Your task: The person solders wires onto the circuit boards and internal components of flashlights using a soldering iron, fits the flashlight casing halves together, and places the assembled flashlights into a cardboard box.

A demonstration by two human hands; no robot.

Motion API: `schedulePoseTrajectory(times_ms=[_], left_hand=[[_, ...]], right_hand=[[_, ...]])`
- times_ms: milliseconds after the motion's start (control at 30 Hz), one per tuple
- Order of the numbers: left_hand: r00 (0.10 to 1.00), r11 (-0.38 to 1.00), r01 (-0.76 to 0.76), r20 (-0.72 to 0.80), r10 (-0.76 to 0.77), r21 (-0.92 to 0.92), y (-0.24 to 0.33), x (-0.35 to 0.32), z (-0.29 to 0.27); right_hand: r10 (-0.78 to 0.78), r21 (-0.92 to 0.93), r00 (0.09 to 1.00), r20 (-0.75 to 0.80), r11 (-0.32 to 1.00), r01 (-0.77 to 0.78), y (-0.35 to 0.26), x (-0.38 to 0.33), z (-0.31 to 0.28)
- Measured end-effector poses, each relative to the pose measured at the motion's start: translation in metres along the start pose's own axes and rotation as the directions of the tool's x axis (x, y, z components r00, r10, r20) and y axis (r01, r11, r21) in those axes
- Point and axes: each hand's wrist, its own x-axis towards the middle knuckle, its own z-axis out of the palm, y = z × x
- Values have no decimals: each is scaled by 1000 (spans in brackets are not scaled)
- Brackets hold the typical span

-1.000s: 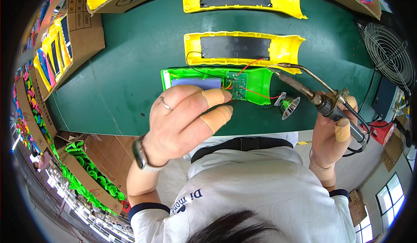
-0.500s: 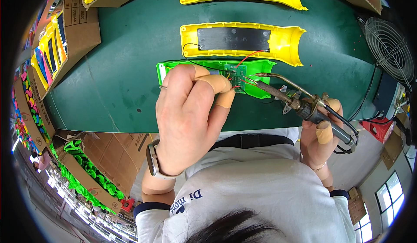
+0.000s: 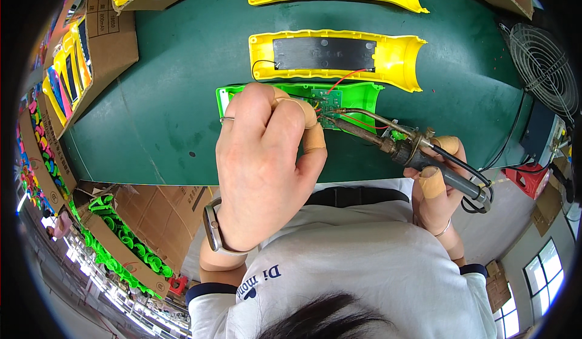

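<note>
The green shell (image 3: 357, 96) lay near the table's (image 3: 176, 96) near edge, largely hidden under the left hand (image 3: 264, 157), fingers pressing its circuit board (image 3: 330, 104); right hand (image 3: 439, 187) gripped the soldering iron (image 3: 400, 145)

Single head-worn fisheye view, looking steeply down from above the wearer's own hair and white shirt onto a green table (image 3: 182, 84). Close to the hands; straight edges bowed toward a dark rim. No second view shared.
</note>
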Motion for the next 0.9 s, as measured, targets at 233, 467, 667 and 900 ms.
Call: schedulePoseTrajectory(times_ms=[233,467,667,900], left_hand=[[1000,1000,-6,1,6,20,1,1,0],[1000,999,-15,5,15,34,2,1,0],[999,998,-31,10,31,55,2,3,-2],[999,997,-29,23,28,68,4,4,-2]], right_hand=[[30,-29,999,12,999,-30,-2,0,0],[29,-13,999,20,1000,-29,-2,0,-1],[-35,93,999,10,995,34,4,1,-11],[-110,139,982,-153,982,132,1,11,-7]])
